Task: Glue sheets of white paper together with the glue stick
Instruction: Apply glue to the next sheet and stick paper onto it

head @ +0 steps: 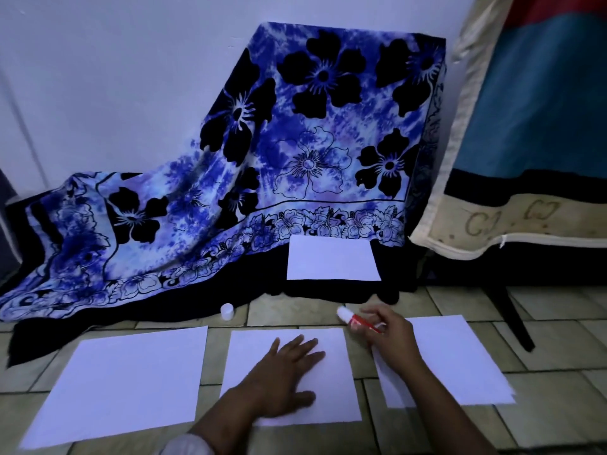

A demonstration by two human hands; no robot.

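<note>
Fingers (303, 344) of the left hand (285, 376) lie spread flat, pressing the middle sheet (338, 402) on the tiled floor (558, 421). One white sheet (124, 382) lies near the floor's left edge. A white cap (227, 311) stands behind, beside a blue flowered cloth (262, 152). The right hand (391, 333) grips the uncapped glue stick (356, 320) above the middle sheet's far right corner. Another sheet (460, 356) lies rightmost; a fourth (331, 257) sits farther back.

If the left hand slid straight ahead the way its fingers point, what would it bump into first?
Probably the glue stick in the right hand. The left hand points up and right across the middle paper; heights are unclear.
</note>
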